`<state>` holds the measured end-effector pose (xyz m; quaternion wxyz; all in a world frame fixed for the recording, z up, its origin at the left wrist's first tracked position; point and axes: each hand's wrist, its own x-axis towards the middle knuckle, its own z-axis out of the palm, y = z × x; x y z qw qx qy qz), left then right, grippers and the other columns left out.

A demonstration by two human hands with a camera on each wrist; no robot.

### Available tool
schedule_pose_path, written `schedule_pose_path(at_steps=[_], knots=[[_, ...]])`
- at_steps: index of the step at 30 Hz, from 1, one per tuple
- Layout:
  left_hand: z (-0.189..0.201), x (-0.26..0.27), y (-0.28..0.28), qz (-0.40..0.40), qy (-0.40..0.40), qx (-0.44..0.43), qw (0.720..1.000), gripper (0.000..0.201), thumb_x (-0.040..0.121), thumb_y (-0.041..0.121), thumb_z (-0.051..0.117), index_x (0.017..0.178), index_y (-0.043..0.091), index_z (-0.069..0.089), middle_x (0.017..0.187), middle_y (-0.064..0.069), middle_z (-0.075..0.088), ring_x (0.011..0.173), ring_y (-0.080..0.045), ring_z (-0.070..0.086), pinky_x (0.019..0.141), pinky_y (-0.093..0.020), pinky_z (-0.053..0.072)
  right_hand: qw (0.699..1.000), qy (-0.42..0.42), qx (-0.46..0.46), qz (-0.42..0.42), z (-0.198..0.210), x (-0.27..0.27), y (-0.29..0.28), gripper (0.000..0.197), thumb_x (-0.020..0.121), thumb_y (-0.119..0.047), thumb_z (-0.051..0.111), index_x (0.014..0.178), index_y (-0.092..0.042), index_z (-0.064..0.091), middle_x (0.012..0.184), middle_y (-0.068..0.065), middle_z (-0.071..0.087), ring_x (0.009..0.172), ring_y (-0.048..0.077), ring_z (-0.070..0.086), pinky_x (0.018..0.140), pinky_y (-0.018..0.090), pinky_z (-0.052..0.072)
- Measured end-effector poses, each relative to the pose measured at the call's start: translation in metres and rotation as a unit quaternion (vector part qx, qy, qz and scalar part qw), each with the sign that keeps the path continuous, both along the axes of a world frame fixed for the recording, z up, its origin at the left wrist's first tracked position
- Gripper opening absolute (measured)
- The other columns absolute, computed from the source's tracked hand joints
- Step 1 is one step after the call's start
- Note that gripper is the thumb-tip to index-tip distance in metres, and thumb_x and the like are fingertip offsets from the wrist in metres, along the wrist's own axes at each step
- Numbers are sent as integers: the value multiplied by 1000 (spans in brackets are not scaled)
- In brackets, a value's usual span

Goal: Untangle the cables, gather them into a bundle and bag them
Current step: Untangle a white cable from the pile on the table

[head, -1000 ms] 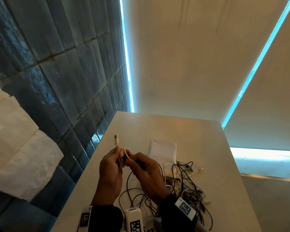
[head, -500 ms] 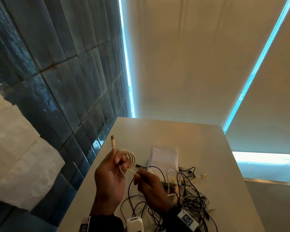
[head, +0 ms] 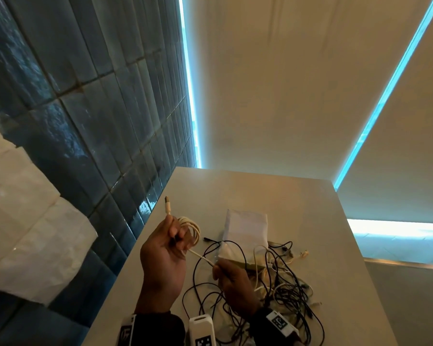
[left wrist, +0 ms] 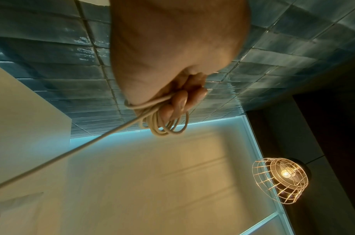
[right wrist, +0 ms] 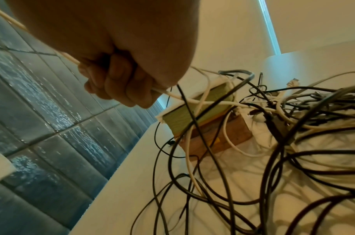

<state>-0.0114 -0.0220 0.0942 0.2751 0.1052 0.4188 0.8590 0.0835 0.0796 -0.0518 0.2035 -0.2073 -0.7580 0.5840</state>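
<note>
My left hand [head: 171,242] is raised above the table and grips a white cable [head: 191,227] wound in loops round its fingers; the cable's plug [head: 167,204] sticks up past the thumb. In the left wrist view the coil [left wrist: 162,125] hangs from the curled fingers. A straight stretch of the same cable [head: 201,257] runs down to my right hand [head: 231,278], which pinches it just above the tangle. The pile of black and white cables [head: 280,290] lies on the table to the right of that hand. A white bag [head: 246,229] lies flat behind the pile.
The table [head: 310,208] runs along a dark blue tiled wall [head: 98,121] on the left. A small wooden block with a green top [right wrist: 208,120] sits under the cables at the bag's near end. A wire-cage lamp [left wrist: 281,179] shows in the left wrist view.
My hands have drawn apart: the right hand went down and right along the white cable, pulling a straight length out of the pile. The left hand keeps the coil.
</note>
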Motion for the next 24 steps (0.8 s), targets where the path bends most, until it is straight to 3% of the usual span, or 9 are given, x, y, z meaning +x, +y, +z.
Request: schedule_pose_path(at_steps=[4,7,10,15,19,24], knots=[[-3,-5,1,7,-1,-5,1000,37,91,29,41,56,17,45,59,-3,39,48,-12,34,62,-31,30,999,-25,-35,-21,-1,2,4,28,95,-4,48,69,-12,55,52,-8,44,49,2,38,48,19,31],[-6,-13,4,28,22,-42,999,44,98,25,36,57,16,45,57,-3,41,49,-13,35,61,-31,30,996,-25,-60,-66,12,-1,11,27,93,-20,55,68,-12,62,54,-5,52,52,9,45,51,27,38],[-8,-18,10,41,39,-76,995,46,101,21,34,56,15,44,54,-2,44,50,-13,38,60,-30,30,987,26,-122,-97,51,-4,16,26,90,-32,60,74,-14,68,56,3,52,53,21,46,53,35,40],[-7,-7,22,32,57,-121,991,40,101,20,34,64,10,45,58,-3,50,57,-16,48,67,-33,41,984,133,-97,-66,112,-13,11,19,94,-18,59,79,-11,69,47,-7,44,43,10,35,44,22,31],[-3,-4,21,20,53,-136,989,44,102,23,34,61,11,48,62,-5,59,69,-21,56,84,-40,42,987,157,-6,-28,116,-15,-1,16,92,-22,61,79,-19,70,52,-15,52,50,1,40,51,20,33],[0,-2,17,-25,29,-115,993,40,101,25,34,68,6,49,84,-19,66,89,-28,64,91,-40,45,988,150,39,-13,112,-12,0,17,92,-19,61,80,-10,69,55,-21,53,52,0,47,55,12,34]])
